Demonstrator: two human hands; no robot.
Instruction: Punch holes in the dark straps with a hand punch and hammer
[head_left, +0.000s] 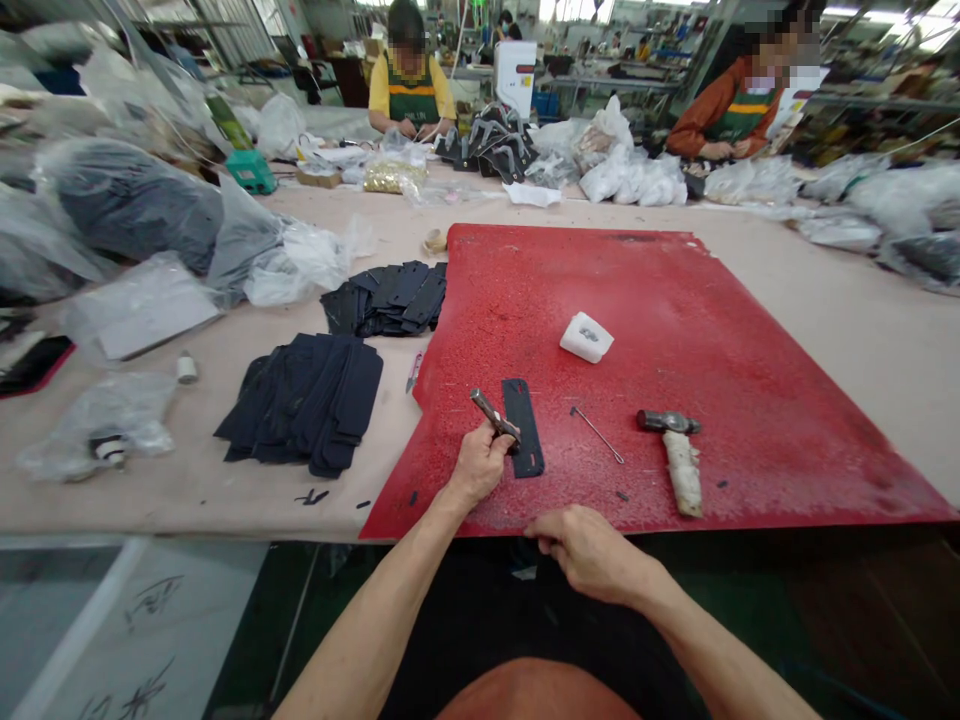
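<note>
My left hand (480, 465) is closed round a metal punch (493, 412), tilted over the left edge of a small dark strip with slots at its ends (529, 435). The strip lies flat on a red mat (675, 300). My right hand (574, 540) is at the mat's front edge, fingers curled together; whatever they hold, if anything, is hidden. To the right lies a hammer (682, 460) with a pale wrapped handle. Between it and the strip rests a thin metal rod with a looped end (598, 435). Behind them sits a small white block with a grey mark (587, 338).
Stacks of dark cut pieces (307, 400) and a looser pile (390, 298) lie left of the mat. Plastic-wrapped bundles (127, 200) fill the far left. Two co-workers, one in a yellow top (411, 90) and one in orange sleeves (720, 115), are across the table.
</note>
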